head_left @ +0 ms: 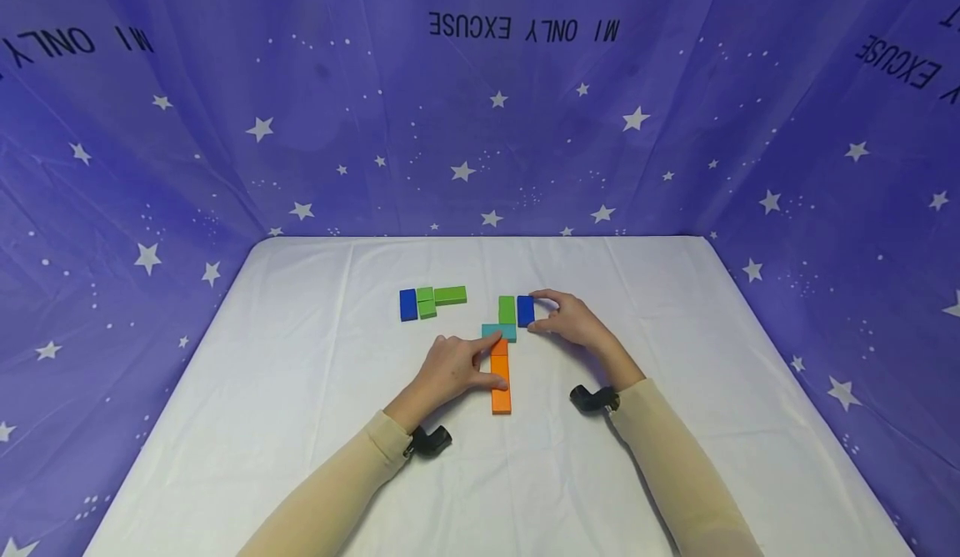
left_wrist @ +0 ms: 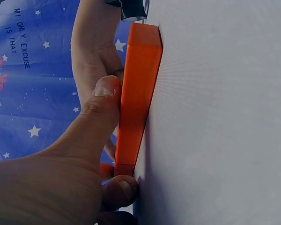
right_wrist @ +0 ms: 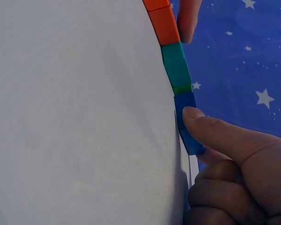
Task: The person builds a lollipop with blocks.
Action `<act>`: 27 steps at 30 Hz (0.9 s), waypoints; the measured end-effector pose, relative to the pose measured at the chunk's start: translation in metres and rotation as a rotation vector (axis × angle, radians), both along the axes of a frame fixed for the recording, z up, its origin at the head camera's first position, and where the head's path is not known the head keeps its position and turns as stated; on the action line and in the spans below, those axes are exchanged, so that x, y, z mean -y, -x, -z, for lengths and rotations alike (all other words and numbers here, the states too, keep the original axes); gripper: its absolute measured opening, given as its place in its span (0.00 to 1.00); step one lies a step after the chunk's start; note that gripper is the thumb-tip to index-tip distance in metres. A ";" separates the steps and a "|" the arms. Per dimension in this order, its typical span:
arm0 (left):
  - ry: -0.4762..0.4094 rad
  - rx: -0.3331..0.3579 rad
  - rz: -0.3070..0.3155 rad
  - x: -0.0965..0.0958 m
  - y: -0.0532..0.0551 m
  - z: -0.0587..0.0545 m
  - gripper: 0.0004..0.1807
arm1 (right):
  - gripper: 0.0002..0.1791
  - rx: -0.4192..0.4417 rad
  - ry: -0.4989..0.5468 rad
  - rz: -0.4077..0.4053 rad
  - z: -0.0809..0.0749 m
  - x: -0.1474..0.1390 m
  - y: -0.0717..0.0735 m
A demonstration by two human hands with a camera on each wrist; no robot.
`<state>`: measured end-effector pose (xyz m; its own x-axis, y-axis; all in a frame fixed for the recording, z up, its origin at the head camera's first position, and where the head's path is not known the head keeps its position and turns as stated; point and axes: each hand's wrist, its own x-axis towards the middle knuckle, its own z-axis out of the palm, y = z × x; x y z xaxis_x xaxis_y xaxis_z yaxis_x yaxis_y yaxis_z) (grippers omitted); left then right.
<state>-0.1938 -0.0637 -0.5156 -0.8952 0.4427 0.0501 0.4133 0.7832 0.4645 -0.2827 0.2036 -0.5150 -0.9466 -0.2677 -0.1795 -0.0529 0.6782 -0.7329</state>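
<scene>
My right hand (head_left: 573,321) pinches a dark blue block (head_left: 526,312) between thumb and index finger at its near and far ends. This block stands just right of a green block (head_left: 507,308). Below the green block lies a teal block (head_left: 489,331), crosswise. A short orange block (head_left: 499,348) and a long orange block (head_left: 501,400) run down from it toward me. My left hand (head_left: 450,369) touches the teal block with an outstretched index finger, its thumb resting on the long orange block. The left wrist view shows that thumb against the orange block (left_wrist: 139,89).
On the white-covered table (head_left: 300,424), left of the far blocks, another group lies together: a blue block (head_left: 407,305), two small green blocks (head_left: 427,309) and a longer green block (head_left: 451,295). Purple star-patterned cloth (head_left: 420,140) hangs around the table's back and sides.
</scene>
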 end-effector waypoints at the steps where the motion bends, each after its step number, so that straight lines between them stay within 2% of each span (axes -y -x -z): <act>1: 0.000 0.000 0.000 0.000 0.000 0.000 0.50 | 0.40 -0.001 -0.003 -0.001 0.000 0.000 0.000; 27: 0.012 0.006 -0.003 0.000 0.000 0.001 0.51 | 0.41 0.020 -0.020 0.004 -0.002 0.005 -0.002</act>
